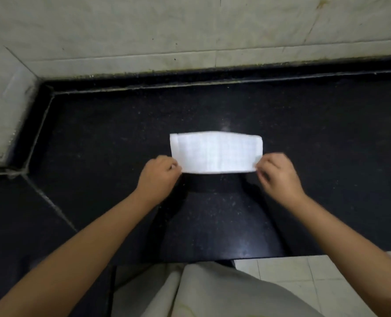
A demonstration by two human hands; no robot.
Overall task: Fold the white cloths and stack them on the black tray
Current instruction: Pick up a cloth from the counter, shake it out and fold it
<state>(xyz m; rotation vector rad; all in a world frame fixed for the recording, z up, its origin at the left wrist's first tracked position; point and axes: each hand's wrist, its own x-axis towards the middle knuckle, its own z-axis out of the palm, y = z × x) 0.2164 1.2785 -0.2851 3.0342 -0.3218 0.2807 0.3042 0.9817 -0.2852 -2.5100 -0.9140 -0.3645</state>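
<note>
White cloth (216, 153) lies lengthwise left–right — left hand (160, 173), right hand (279, 173) pinching its ends.

Dark counter (304, 124) lies open around the white cloth (215, 152); wall (190, 30) behind.

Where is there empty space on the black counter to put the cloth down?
Bare counter lies left of the white cloth, toward the corner wall, right of it, and behind it up to the back wall. Crowded only at the near edge, where the left hand and right hand pinch the cloth's corners.
</note>
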